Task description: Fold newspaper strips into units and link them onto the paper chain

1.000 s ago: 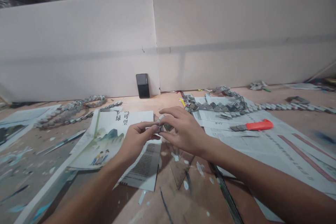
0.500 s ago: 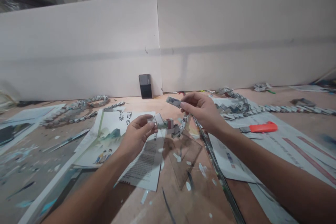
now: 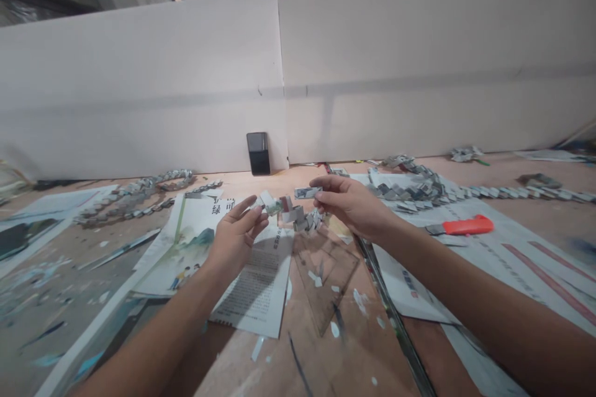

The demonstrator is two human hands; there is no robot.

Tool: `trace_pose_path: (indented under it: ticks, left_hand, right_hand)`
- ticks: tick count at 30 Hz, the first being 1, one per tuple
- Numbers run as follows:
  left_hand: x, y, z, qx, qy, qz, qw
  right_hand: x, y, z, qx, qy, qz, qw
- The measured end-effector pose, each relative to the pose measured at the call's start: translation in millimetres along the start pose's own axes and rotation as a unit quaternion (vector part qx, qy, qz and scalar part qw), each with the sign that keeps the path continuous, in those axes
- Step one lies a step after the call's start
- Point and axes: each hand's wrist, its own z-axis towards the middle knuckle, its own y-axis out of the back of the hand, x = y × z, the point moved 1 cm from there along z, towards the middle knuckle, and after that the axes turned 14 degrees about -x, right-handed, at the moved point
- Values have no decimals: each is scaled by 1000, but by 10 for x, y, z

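One folded paper strip sits pinched in the right grip, near the paper chain that the left grip holds by its end above the desk, so joining seems in hand, the next move calling for careful lining-up.

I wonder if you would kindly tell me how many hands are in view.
2: the left hand, holding one end of a paper chain, and the right hand, pinching a folded strip beside it. No others show.
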Motion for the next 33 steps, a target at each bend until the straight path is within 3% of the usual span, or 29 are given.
trace_pose_path:
  ticks: [9,12,16,19,21,24,30,33]
  left_hand:
    - [42,17,57,-66,131,-42,988]
    - [23,-8,-9,-15,120,-21,992]
    - [-21,-44,-112,56,79,14,995]
    - [-21,-36,-126,89,19,42,995]
    - [-12,-22,-124,119,-52,93,987]
    - [-16,-8,-149,125,-184,187,957]
    - [-94,-17,-252,105,-366,296,876]
    - [-122,6,-249,98,-457,326,822]
  right_hand:
    - [-15,-6,15,-17,-151,176,973]
    - [-33,-27,13,1,-143,150,978]
    - [-20,-82,-52,-20,-93,25,995]
    - [6,-142,-132,48,-6,-117,992]
    - [15,-179,-180,107,85,-213,967]
    - [12,-208,-217,137,170,-304,927]
    - [55,-211,-252,152,190,-353,904]
    - [81,-216,-279,162,189,-362,898]
